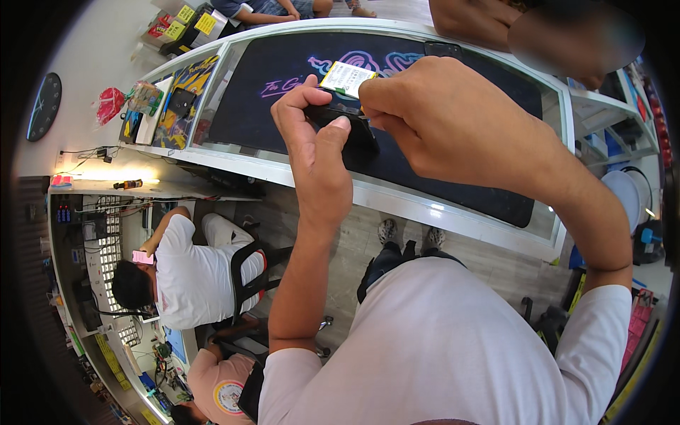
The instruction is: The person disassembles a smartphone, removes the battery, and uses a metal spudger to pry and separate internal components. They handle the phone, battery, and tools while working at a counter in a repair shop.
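My left hand (315, 152) is wrapped round a black phone (361, 138), held over the dark counter mat (496, 198), with my thumb along its near side. A white battery with a printed label (343, 76) sits at the phone's upper end, beside a small green strip. My right hand (460, 120) is curled against the right side of the battery and phone, fingertips closed on a part that is mostly hidden. Another dark phone-like item (443, 48) lies at the mat's far edge.
People sit beyond the glass counter (425, 205), one arm (467, 25) near its far edge. A colourful tray (170, 120) holds items at left. Below left, a co-worker in white (198, 269) holds something pink, and another in peach (219, 382) sits at a cluttered bench.
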Available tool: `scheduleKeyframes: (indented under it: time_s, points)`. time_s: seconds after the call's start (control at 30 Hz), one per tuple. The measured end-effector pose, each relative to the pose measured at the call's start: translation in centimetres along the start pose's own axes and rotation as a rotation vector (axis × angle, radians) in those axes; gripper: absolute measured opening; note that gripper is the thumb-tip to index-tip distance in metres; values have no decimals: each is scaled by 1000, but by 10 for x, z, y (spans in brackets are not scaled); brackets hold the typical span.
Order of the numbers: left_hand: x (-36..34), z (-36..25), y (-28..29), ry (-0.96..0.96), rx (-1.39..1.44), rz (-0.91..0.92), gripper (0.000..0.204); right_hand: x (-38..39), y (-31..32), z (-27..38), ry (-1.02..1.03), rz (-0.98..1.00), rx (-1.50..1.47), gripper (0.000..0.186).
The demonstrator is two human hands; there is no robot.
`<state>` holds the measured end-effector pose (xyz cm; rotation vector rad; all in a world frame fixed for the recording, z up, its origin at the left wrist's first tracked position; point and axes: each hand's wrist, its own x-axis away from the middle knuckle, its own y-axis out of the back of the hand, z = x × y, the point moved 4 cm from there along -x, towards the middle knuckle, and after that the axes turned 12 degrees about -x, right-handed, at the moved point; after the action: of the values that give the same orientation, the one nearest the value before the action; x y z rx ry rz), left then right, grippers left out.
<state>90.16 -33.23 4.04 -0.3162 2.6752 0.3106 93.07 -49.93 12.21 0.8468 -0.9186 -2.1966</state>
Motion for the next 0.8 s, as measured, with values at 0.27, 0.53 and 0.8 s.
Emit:
scheduleKeyframes:
  time_s: [0.27, 0.53, 0.8]
  points:
    - [1, 0, 2, 135, 134, 47, 28, 0, -2, 3, -16, 8, -35, 3]
    - [3, -4, 3, 178, 194, 42, 24, 3, -5, 1, -1, 4, -44, 6]
    - [4, -12, 2, 173, 45, 66, 21, 8, -5, 0, 54, -28, -9, 9]
